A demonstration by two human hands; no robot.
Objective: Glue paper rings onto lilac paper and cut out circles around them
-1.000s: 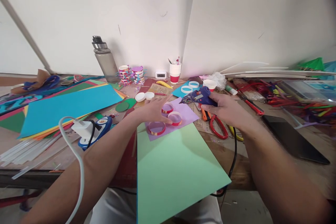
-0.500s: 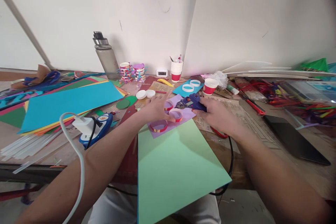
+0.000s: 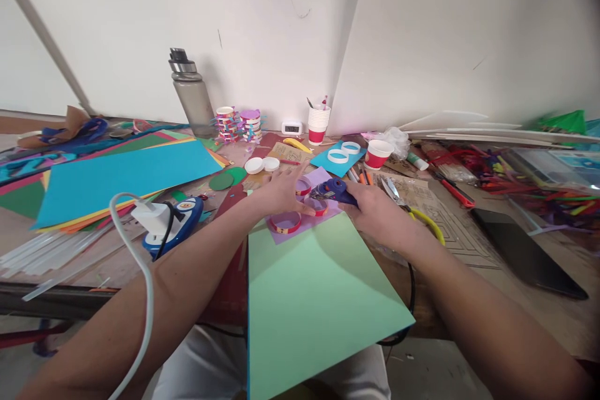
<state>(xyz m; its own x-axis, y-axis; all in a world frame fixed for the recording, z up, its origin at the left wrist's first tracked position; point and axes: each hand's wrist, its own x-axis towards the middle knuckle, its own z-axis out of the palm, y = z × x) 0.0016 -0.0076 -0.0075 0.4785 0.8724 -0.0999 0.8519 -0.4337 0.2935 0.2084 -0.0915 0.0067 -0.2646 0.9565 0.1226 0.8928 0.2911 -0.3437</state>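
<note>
Your right hand point(image 3: 379, 215) covers the handle of the blue glue gun point(image 3: 334, 190), so you cannot see the trigger or the grip of the fingers. The ring point(image 3: 317, 206) at 6 o'clock under the nozzle is partly hidden. Your left hand point(image 3: 281, 190) hides part of another ring point(image 3: 303, 187). The green sheet point(image 3: 314, 300) is cut off at the bottom edge. The clock point(image 3: 292, 128) digits are too small to read.

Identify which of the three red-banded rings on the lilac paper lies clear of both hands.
The ring nearest the green sheet; the other two sit farther back under the left hand and glue gun.
</note>
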